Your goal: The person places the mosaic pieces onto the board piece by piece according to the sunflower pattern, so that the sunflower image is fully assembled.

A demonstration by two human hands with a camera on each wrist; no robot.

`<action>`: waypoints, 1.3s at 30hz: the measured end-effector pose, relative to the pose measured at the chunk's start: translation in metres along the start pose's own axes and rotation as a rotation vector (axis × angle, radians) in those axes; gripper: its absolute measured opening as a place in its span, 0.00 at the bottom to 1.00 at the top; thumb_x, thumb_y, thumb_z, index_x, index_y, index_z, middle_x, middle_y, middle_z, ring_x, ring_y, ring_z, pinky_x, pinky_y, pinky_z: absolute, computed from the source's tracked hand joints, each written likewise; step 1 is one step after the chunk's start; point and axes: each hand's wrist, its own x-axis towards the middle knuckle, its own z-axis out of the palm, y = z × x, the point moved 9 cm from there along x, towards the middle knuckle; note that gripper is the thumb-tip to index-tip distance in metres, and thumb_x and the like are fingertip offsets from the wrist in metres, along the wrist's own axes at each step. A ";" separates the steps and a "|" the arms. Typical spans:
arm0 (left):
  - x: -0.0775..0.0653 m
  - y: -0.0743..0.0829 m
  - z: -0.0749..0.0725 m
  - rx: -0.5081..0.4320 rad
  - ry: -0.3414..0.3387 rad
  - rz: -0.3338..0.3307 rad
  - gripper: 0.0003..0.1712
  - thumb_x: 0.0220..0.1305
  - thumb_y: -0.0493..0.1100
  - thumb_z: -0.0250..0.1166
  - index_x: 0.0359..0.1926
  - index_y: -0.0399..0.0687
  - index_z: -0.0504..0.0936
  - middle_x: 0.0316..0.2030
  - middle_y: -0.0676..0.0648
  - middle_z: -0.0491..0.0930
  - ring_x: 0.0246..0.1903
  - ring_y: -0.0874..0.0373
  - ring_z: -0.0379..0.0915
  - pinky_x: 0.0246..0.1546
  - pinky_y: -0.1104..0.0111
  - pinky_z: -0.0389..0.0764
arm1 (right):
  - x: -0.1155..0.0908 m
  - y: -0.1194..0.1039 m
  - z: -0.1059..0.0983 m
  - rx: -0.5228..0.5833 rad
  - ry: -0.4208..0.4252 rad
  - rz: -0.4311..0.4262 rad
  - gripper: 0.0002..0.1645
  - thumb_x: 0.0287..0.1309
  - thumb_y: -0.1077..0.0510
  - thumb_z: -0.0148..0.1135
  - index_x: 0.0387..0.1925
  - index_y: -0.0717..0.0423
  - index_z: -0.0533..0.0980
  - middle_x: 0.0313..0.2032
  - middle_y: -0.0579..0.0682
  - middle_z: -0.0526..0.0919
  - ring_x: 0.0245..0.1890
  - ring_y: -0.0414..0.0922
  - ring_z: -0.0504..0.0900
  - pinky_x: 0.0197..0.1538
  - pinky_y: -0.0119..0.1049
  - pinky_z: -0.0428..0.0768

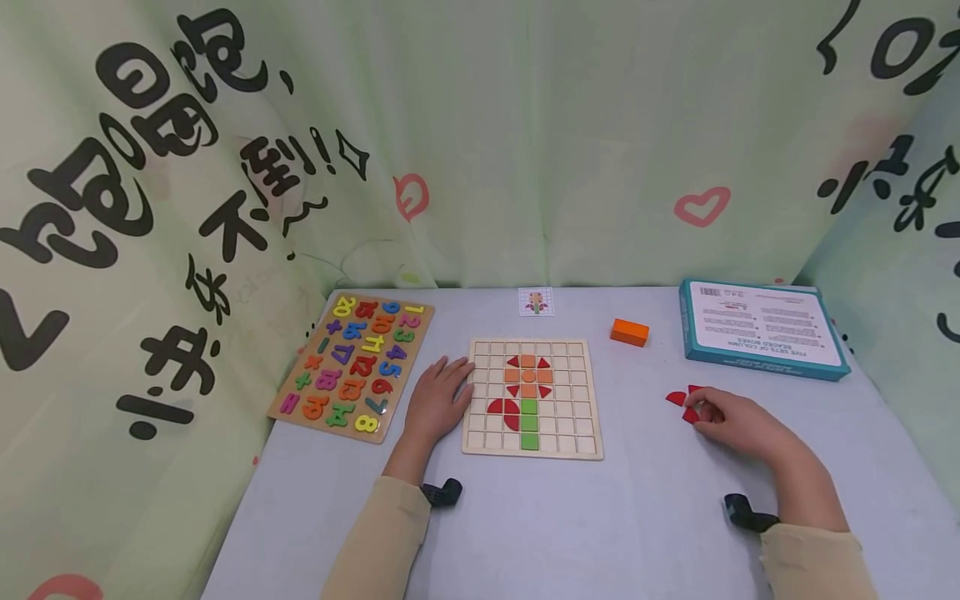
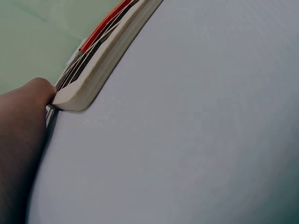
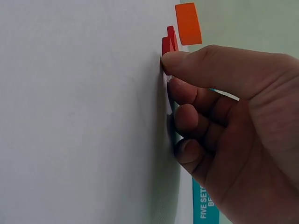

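A wooden grid board [image 1: 558, 442] lies on the white table, with orange squares, red triangles, green squares [image 1: 529, 423] and red quarter-circles [image 1: 497, 406] set in its cells. My left hand [image 1: 437, 400] rests along the board's left edge, its fingers loosely extended; in the left wrist view the thumb touches the board's corner. To the right, my right hand [image 1: 738, 421] pinches a red quarter-circle piece [image 1: 689, 415] between thumb and curled index finger at the tabletop. Another red quarter-circle [image 1: 676, 397] lies beside it, and a further red piece is partly hidden by the fingers.
A tray of colourful numbers [image 1: 352, 367] lies left of the board. Behind the board is a small pattern card [image 1: 536, 302]. An orange block [image 1: 629, 332] and a teal box [image 1: 765, 329] are at the back right. A curtain [image 1: 480, 167] hangs behind the table.
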 end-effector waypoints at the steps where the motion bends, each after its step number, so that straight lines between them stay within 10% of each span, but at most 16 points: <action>1: 0.000 0.000 0.000 -0.002 0.001 0.000 0.29 0.71 0.61 0.52 0.70 0.66 0.69 0.71 0.58 0.67 0.76 0.52 0.53 0.76 0.54 0.57 | 0.000 -0.001 0.000 0.000 -0.004 -0.002 0.25 0.58 0.51 0.67 0.54 0.55 0.73 0.34 0.49 0.74 0.39 0.46 0.73 0.34 0.34 0.75; 25: 0.002 0.001 0.003 0.001 -0.019 0.003 0.29 0.72 0.61 0.51 0.71 0.66 0.68 0.72 0.58 0.66 0.76 0.52 0.52 0.76 0.54 0.56 | 0.004 -0.010 -0.002 -0.088 0.089 -0.076 0.23 0.51 0.47 0.73 0.45 0.54 0.77 0.44 0.53 0.76 0.46 0.50 0.74 0.46 0.47 0.85; 39: 0.001 -0.001 0.001 -0.002 -0.017 -0.006 0.29 0.72 0.62 0.51 0.71 0.65 0.68 0.72 0.58 0.66 0.76 0.52 0.53 0.76 0.54 0.56 | 0.021 -0.082 0.019 -0.088 0.102 -0.197 0.18 0.51 0.49 0.74 0.42 0.48 0.78 0.42 0.47 0.77 0.44 0.44 0.76 0.45 0.38 0.85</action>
